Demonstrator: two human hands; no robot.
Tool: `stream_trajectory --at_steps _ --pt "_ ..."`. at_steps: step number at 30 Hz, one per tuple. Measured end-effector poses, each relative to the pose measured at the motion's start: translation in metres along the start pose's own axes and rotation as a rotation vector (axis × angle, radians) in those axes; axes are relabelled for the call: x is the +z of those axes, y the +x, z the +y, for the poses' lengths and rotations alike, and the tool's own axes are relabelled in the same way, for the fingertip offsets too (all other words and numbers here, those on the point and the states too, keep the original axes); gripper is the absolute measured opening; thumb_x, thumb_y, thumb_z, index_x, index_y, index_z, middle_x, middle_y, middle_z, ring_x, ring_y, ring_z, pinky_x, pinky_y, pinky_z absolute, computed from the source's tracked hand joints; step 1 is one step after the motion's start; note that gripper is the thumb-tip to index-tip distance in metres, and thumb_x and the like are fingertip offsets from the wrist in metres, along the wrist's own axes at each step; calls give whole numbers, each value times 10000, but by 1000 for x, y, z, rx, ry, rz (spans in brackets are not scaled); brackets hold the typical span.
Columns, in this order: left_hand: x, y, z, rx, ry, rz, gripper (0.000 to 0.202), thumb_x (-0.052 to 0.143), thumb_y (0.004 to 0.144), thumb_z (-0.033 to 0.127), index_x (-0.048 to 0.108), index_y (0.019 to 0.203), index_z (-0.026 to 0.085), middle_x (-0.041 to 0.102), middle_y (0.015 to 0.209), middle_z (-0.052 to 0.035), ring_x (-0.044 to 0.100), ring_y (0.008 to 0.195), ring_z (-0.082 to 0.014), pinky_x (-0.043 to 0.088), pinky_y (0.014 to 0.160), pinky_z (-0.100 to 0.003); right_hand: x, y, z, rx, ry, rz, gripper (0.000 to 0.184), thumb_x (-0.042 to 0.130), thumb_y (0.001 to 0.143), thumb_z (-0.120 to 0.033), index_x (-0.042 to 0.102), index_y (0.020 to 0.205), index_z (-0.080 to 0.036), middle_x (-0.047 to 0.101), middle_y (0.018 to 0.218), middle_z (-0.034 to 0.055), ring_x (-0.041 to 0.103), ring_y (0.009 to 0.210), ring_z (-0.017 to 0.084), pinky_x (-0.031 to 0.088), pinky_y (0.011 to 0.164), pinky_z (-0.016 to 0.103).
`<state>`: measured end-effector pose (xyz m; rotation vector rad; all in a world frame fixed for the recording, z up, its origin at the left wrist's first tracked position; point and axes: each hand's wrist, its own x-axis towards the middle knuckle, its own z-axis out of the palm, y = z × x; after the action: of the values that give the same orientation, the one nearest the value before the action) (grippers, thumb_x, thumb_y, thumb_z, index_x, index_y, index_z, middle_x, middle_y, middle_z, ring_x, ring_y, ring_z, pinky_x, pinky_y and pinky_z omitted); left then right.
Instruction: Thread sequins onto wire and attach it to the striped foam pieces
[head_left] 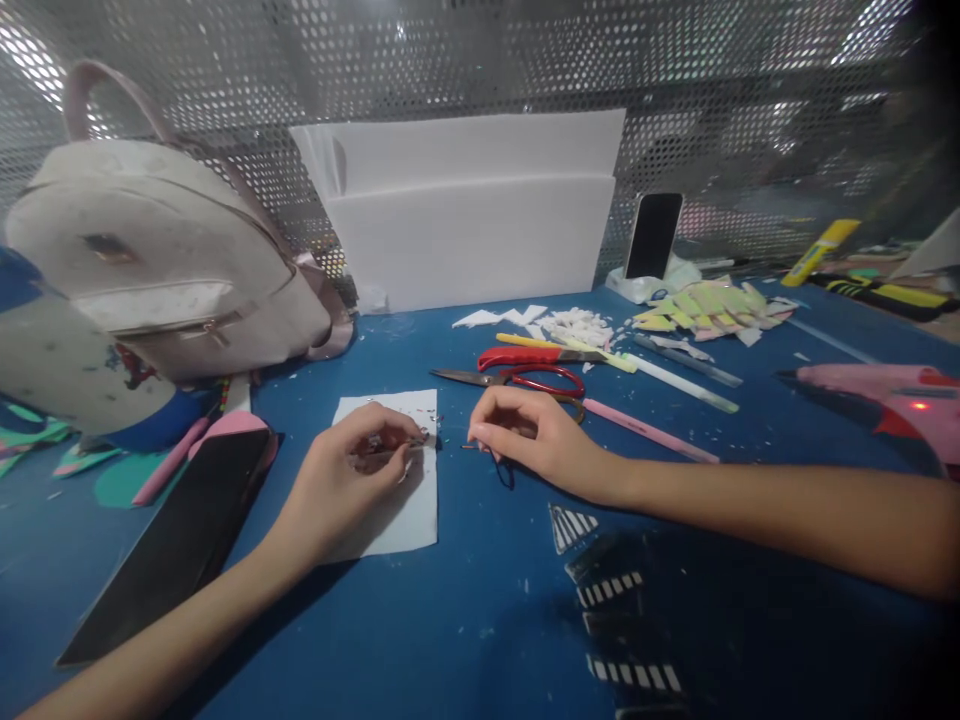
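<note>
My left hand (352, 470) rests on a white sheet (409, 500) lying on the blue table (480, 620). Its fingers are curled in a pinch around a small dark thing at the sheet's right edge; I cannot make out what it is. My right hand (529, 435) lies just right of the sheet with thumb and forefinger pinched on a thin small piece near the table surface, too small to name. The two hands' fingertips are a few centimetres apart.
Red-handled scissors (525, 375), a yellow cutter and pens lie behind my right hand. A pink glue gun (892, 400) sits at far right, a white backpack (157, 260) at left, a dark phone (180, 545) front left, white foam boards (472, 215) and an upright phone (654, 235) at the back.
</note>
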<state>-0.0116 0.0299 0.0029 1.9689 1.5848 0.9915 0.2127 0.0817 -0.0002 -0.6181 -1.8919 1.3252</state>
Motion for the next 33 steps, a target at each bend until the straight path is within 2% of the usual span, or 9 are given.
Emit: stream_trajectory --at_steps 5,9,12,16,21,27,30,33 --pt "0 1 -2 13 -48 -17 154 607 835 222 756 872 233 699 900 -41 641 828 -181 495 649 -263 1 1 0 23 9 2 157 612 888 -299 602 822 -157 570 759 4 544 672 100 445 591 233" --pt "1 -1 -2 -26 -119 16 134 638 829 244 770 854 232 742 924 -47 673 901 -204 527 763 -309 1 1 1 28 28 10 153 613 889 -295 600 824 -157 570 766 3 543 669 99 451 596 235" --pt "0 -2 -2 -80 -130 45 102 672 815 263 767 827 230 759 915 -40 685 899 -206 527 807 -324 0 1 1 23 27 5 145 610 892 -282 604 825 -154 573 771 4 546 669 97 454 600 235" --pt "0 -3 -3 -146 -104 66 82 707 793 291 758 801 227 767 879 -33 697 855 -210 527 770 -320 0 0 1 18 25 -2 127 598 898 -258 603 830 -151 578 773 4 551 674 94 458 604 229" --pt "0 -4 -5 -162 -85 112 90 724 787 310 755 811 230 769 890 -31 703 820 -212 527 763 -338 0 0 0 25 18 2 134 601 893 -275 600 828 -158 576 769 3 549 674 96 456 607 228" --pt "-1 -6 -6 -148 -155 142 88 724 791 306 759 805 226 769 924 -40 702 894 -221 532 848 -363 0 0 0 18 22 -4 126 592 892 -263 594 821 -159 568 764 2 542 668 96 450 597 230" --pt "0 -11 -2 -126 -182 184 70 728 785 294 746 791 227 763 900 -32 697 863 -206 543 815 -338 -1 -1 -1 -1 4 -10 115 568 900 -246 580 822 -163 563 776 2 541 684 99 443 592 227" --pt "3 -20 8 -148 -273 172 46 742 770 281 729 766 237 749 794 -7 695 740 -177 566 698 -287 -1 -3 -3 -49 -59 -23 114 547 906 -228 563 811 -165 553 760 -2 531 676 102 430 590 237"
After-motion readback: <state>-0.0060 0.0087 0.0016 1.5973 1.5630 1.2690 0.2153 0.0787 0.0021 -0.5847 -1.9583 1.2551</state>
